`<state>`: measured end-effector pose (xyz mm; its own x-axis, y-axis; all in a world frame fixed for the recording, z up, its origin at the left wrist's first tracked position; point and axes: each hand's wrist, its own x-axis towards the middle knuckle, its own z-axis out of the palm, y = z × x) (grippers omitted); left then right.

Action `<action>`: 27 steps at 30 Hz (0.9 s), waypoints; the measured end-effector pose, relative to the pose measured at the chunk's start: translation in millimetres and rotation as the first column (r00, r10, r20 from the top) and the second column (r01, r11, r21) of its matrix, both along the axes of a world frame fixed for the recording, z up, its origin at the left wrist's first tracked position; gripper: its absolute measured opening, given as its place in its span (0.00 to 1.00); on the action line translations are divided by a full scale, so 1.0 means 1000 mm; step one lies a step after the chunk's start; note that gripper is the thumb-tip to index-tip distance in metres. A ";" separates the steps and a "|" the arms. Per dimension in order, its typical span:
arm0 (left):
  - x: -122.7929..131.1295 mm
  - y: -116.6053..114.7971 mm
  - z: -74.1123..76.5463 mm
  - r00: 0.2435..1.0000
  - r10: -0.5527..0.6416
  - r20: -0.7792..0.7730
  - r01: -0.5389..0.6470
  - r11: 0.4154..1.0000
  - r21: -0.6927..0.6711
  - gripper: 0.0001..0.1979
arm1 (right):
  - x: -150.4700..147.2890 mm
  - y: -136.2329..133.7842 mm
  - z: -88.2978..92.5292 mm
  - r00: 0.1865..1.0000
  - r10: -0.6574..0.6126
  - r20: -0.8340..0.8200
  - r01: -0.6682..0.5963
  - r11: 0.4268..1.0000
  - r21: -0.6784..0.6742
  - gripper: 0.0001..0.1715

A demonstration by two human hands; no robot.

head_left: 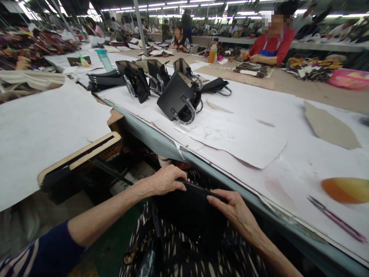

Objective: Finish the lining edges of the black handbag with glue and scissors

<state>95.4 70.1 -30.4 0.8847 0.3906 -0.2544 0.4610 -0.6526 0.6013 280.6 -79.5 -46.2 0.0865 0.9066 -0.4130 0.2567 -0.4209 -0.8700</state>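
A black handbag [193, 211] rests on my lap over the patterned cloth, its upper edge toward the table. My left hand [168, 180] grips that edge on the left, thumb on the near face and fingers over the far side. At the right end, my right hand [230, 204] pinches the same edge with its thumb in front. Part of the bag's lower body is lost in dark shadow. On the table ahead stands a black handbag with plastic-wrapped handles [178, 96], and several similar bags lie behind it.
An orange bottle [346, 190] and pink-handled tweezers [337, 219] lie at the table's right. A grey-beige sheet piece [331, 125] is farther back. At the left, a tan-edged panel [80, 157] juts from another white-covered table [52, 119]. A person in red [284, 44] works across the table.
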 end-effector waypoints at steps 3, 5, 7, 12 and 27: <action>0.001 0.000 0.003 1.000 0.018 0.003 -0.018 0.999 -0.038 0.06 | 0.000 0.000 0.000 1.000 0.001 0.023 0.000 1.000 -0.002 0.18; 0.002 0.000 0.004 1.000 0.019 0.007 -0.019 0.999 -0.049 0.05 | 0.000 0.000 0.001 1.000 0.002 0.024 -0.002 1.000 -0.002 0.18; 0.002 0.000 0.005 1.000 0.015 0.004 -0.015 0.998 -0.056 0.05 | 0.000 0.000 0.000 1.000 0.004 0.028 -0.004 1.000 0.003 0.18; 0.002 -0.001 0.007 1.000 0.016 -0.001 -0.016 0.998 -0.063 0.04 | -0.001 -0.002 -0.002 0.997 0.013 0.077 -0.014 1.000 0.003 0.19; 0.004 -0.003 0.011 0.998 0.017 -0.059 -0.020 0.998 -0.054 0.06 | -0.001 0.002 0.006 0.926 0.052 0.373 -0.094 0.991 0.095 0.16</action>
<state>99.7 67.5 -19.7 0.8605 0.3911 -0.3264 0.5080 -0.6109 0.6073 279.2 -77.5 -40.5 0.1461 0.9536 -0.2632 0.5950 -0.2972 -0.7468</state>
